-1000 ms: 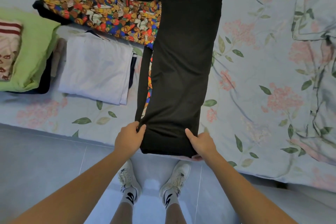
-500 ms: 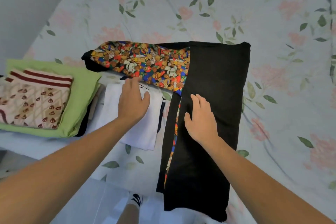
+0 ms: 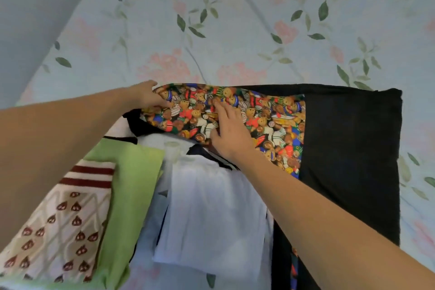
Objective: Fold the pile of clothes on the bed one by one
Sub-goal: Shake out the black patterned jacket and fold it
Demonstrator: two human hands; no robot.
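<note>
A black garment (image 3: 348, 160) with a bright teddy-bear print sleeve (image 3: 266, 120) lies on the floral bed sheet (image 3: 235, 30); its body is folded lengthwise and the sleeve sticks out to the left. My left hand (image 3: 146, 96) grips the sleeve's far left end. My right hand (image 3: 228, 129) rests flat on the middle of the printed sleeve with fingers straight.
Folded clothes lie near the bed's front edge: a white garment (image 3: 211, 214), a lime green one (image 3: 134, 186), and on it a cream knit with maroon stripes (image 3: 58, 226). A grey wall (image 3: 35, 7) rises at the far left.
Both hands left the garment's near hem and reached forward to the printed sleeve; the left hand now grips its end. My view has moved closer over the bed.
</note>
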